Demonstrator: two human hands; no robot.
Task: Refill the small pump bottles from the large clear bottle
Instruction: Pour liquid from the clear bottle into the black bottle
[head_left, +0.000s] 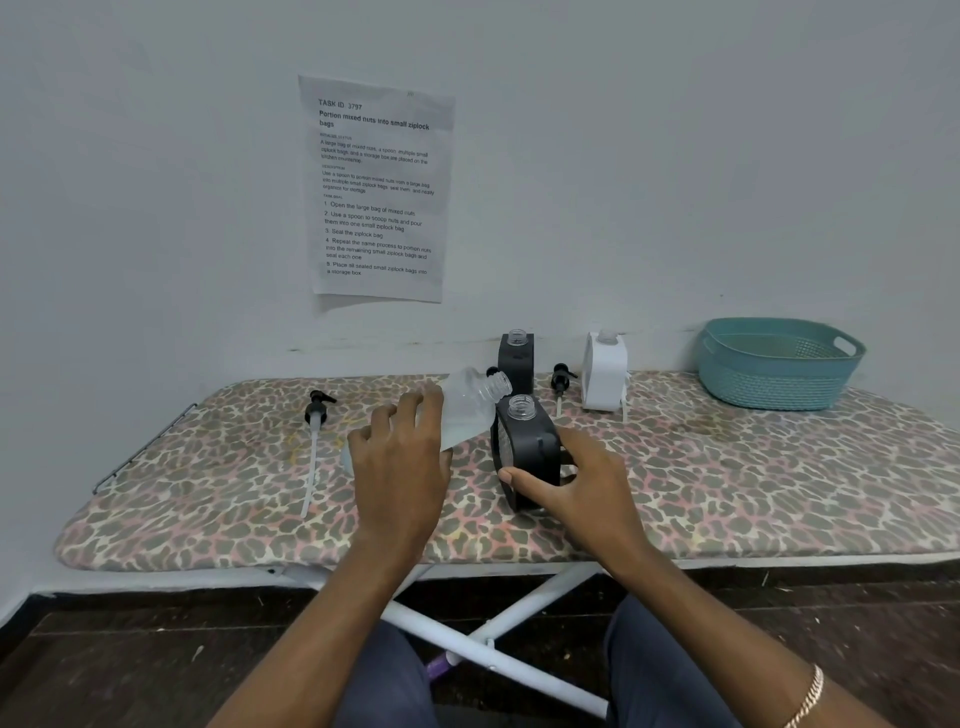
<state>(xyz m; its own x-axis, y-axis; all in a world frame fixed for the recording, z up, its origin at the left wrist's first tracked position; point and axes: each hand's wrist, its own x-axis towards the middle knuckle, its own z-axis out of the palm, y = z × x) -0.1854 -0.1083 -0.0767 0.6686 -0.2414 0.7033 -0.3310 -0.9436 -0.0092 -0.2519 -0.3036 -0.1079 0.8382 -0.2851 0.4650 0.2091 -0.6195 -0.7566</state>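
My left hand (400, 457) grips the large clear bottle (470, 405), tilted with its open neck pointing right, just above and left of the mouth of a black square bottle (527, 447). A little cloudy liquid lies in the clear bottle. My right hand (569, 480) holds the black bottle by its lower front, thumb on its side. The bottle's neck is open, its pump off. Behind it stand a second black bottle (516, 358) and a white bottle (604, 371), both uncapped.
A leopard-print ironing board (727, 478) carries everything. One pump head with a long tube (314, 441) lies at the left, another pump (560, 382) between the rear bottles. A teal basket (774, 364) sits at the back right. A printed sheet (379, 192) hangs on the wall.
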